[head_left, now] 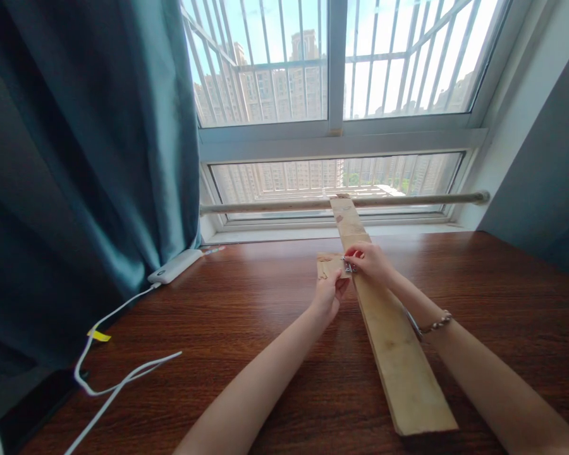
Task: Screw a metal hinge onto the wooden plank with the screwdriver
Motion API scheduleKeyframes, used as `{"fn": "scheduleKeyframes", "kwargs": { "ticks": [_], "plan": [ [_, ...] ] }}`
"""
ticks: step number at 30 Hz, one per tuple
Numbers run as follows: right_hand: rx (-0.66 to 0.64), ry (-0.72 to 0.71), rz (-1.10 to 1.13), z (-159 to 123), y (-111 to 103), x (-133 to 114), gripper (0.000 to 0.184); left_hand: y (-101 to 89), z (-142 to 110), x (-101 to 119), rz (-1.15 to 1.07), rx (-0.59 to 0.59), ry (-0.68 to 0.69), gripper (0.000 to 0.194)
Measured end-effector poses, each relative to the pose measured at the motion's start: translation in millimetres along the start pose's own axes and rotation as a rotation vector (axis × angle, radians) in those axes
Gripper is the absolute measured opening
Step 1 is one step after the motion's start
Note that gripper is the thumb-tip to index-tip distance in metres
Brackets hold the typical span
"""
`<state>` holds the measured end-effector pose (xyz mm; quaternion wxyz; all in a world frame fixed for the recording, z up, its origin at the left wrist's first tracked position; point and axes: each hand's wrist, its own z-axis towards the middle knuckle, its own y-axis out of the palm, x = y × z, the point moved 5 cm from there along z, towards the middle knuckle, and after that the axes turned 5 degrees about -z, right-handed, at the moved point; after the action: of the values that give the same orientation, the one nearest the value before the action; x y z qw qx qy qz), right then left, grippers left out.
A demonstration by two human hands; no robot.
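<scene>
My left hand [329, 294] is closed on the lower edge of a small, pale wooden piece [326, 265], thumb in front. Small shiny metal hardware [348, 266], perhaps a hinge, sits at that piece's right edge, against the long board. My right hand [367, 260] reaches over the long wooden board [391, 335], with thumb and forefinger pinched together at the top of the metal. Whatever is between those fingertips is too small to make out. The long board slants away from me, its far end at the rail under the window.
A brown wood-grain table [256, 297] lies beneath everything. To the left are a white power strip [175, 266], white cables [123, 382], a yellow tag [99, 336] and a blue curtain [137, 139]. A horizontal rail [275, 206] crosses before the barred window.
</scene>
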<state>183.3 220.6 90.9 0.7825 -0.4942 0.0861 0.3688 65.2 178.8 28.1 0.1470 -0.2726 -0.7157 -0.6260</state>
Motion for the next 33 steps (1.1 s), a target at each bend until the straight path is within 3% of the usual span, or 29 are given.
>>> {"fn": "scheduleKeyframes", "kwargs": {
  "ticks": [5, 16, 26, 33],
  "plan": [
    [0.004, -0.068, -0.073, -5, -1, -7, 0.008, 0.8, -2, 0, 0.011, -0.006, 0.003, 0.021],
    [-0.060, -0.018, -0.331, -5, 12, -5, 0.010, 0.1, 0, -1, -0.032, 0.013, -0.020, 0.018],
    [-0.044, -0.001, -0.301, -7, 9, -7, 0.011, -2.0, 2, -2, -0.027, 0.013, -0.049, 0.015],
    [-0.074, -0.067, -0.178, -6, 7, -7, 0.014, -2.2, 2, -3, -0.045, 0.004, -0.043, 0.018]
  ]
}}
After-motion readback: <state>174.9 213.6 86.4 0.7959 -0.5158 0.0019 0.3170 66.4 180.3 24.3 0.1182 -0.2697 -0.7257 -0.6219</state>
